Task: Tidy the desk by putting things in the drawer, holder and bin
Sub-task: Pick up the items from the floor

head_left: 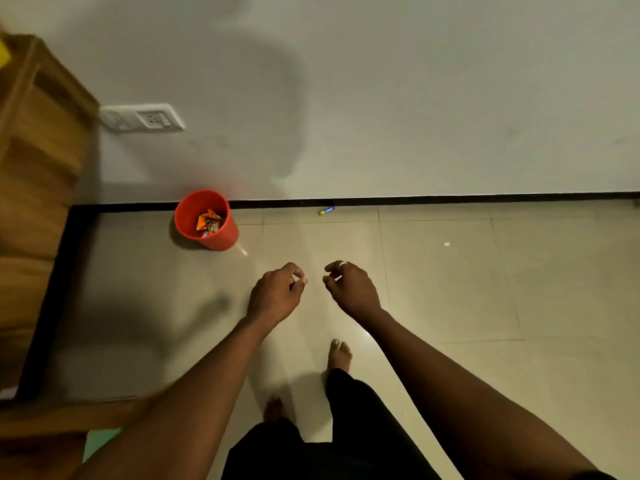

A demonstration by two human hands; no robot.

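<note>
A red bin (223,237) stands on the tiled floor against the wall, with orange wrappers (209,221) inside it. My left hand (277,294) and my right hand (353,289) hang side by side over the floor, to the right of the bin and nearer to me. The fingers of both hands are loosely curled, and I see nothing held in either. A ring sits on a finger of my right hand.
A wooden desk (34,161) fills the left edge. A wall socket (145,117) is beside it. A small blue and yellow object (326,210) lies by the black skirting, and a white scrap (446,244) lies on the tiles. My bare feet (340,353) are below the hands.
</note>
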